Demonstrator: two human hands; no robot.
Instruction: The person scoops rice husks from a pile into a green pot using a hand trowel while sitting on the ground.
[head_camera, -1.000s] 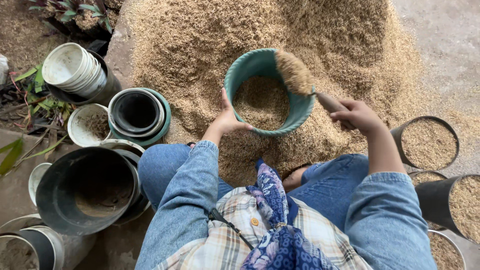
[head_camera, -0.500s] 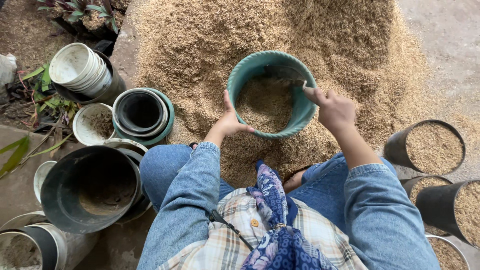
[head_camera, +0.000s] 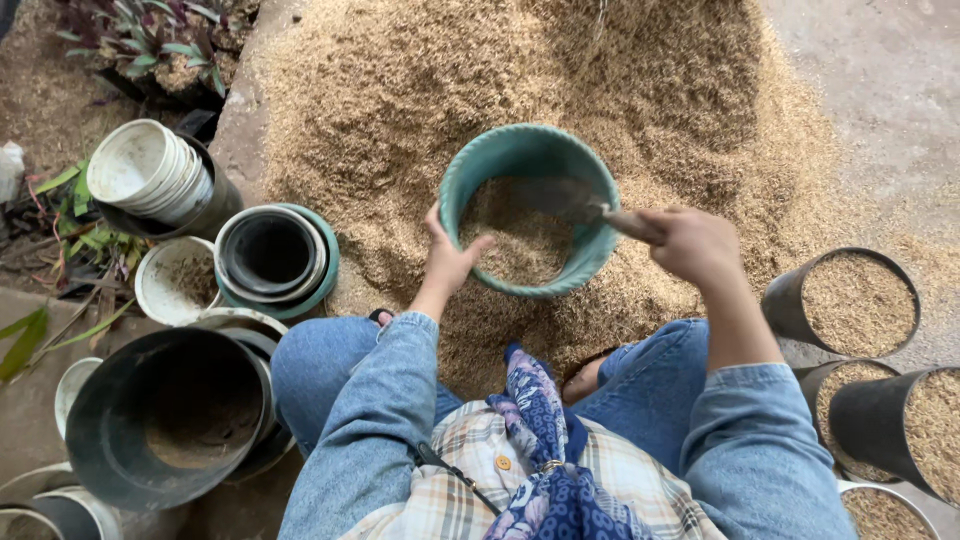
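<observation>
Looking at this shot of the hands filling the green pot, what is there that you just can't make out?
- Trowel, head view: blade blurred, handle hidden in the right hand.
- Green pot, head view: its base is sunk in the husk pile; the left hand covers part of the rim.
- Black pots, head view: cut off by the right edge.
- Big dark pot, head view: bottom in shadow.

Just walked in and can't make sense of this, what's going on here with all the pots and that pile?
A person crouches at a big heap of tan husks. Their left hand grips the near rim of a teal pot, partly filled with husks. Their right hand holds a trowel with its blade inside the pot. Filled dark pots stand to the right; stacks of empty pots sit on the left.
</observation>
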